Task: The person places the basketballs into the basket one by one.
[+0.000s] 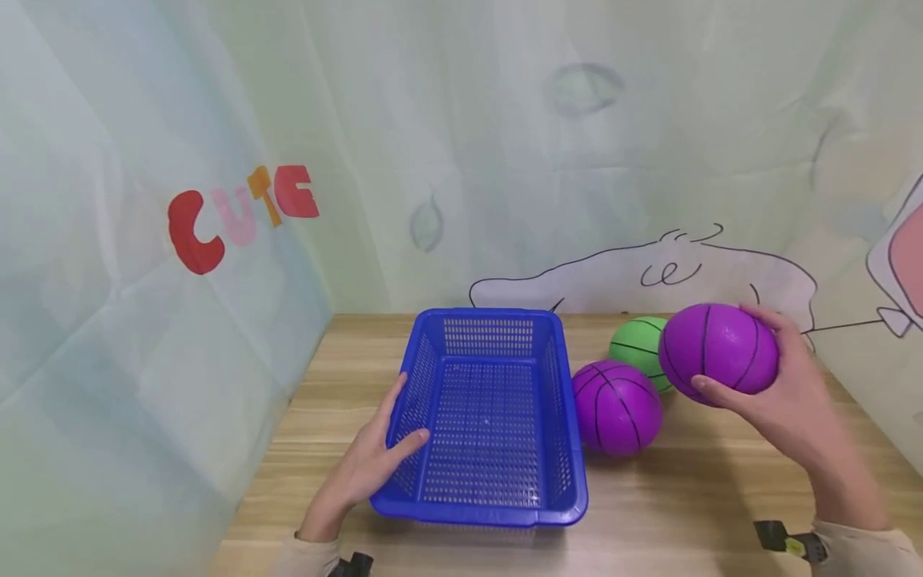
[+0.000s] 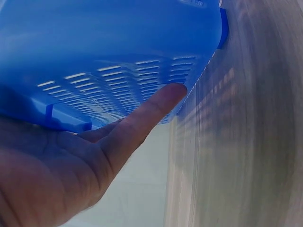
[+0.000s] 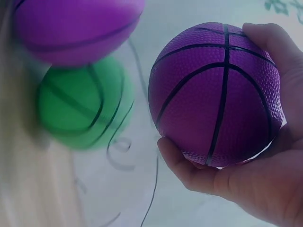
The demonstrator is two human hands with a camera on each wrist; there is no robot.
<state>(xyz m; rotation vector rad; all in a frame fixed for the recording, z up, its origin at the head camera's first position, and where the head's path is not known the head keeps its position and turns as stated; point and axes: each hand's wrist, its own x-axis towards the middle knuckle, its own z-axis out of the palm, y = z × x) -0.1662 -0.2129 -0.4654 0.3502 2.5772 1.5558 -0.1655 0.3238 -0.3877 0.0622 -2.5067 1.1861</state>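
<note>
A blue plastic basket [image 1: 483,433] with slotted walls sits on the wooden table, and nothing lies inside it. My left hand [image 1: 364,461] holds its left rim, thumb over the inner side and fingers along the outside. In the left wrist view one finger [image 2: 142,118] stretches straight against the slotted wall. Raised at the right, a purple toy basketball [image 1: 717,349] with black lines is gripped by my right hand [image 1: 793,409]. Thumb and fingers wrap opposite sides of this ball in the right wrist view.
A second purple ball [image 1: 616,409] rests close against the basket's right side. Behind it is a green ball [image 1: 634,344], partly covered by the purple ones. A printed curtain [image 1: 433,160] encloses the table [image 1: 317,417] at the back and sides.
</note>
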